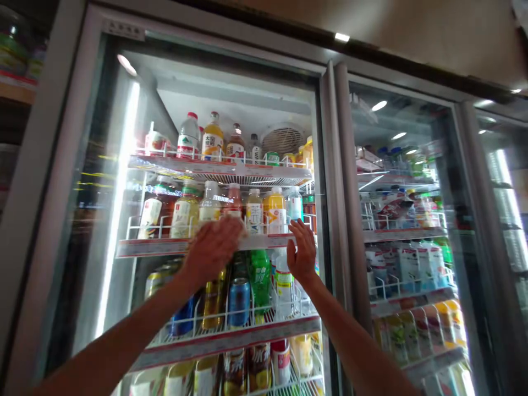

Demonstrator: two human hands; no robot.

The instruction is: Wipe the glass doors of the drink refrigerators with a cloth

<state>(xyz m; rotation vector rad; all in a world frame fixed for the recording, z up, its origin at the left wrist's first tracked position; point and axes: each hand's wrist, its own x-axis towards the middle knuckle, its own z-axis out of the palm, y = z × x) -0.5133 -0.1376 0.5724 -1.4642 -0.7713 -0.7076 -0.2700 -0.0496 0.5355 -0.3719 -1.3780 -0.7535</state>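
My left hand (214,245) is raised in front of the glass door (119,308) of a lit drinks fridge, level with the second shelf. It is smeared by motion, and a small pale patch shows at its fingertips; I cannot make out whether this is something held. My right hand (302,250) is lifted to the same glass near the door's right side, fingers apart and holding nothing. Whether either palm touches the glass is hard to tell. Behind the hands stand an orange drink bottle (276,212), a white-labelled tea bottle (254,212) and a green soda bottle (259,278).
A vertical metal frame (350,220) divides this door from a second glass door (406,264) with shelved drinks behind it. More bottles line the top shelf (218,166). A blue can (238,301) stands lower down. Light reflections cross the glass.
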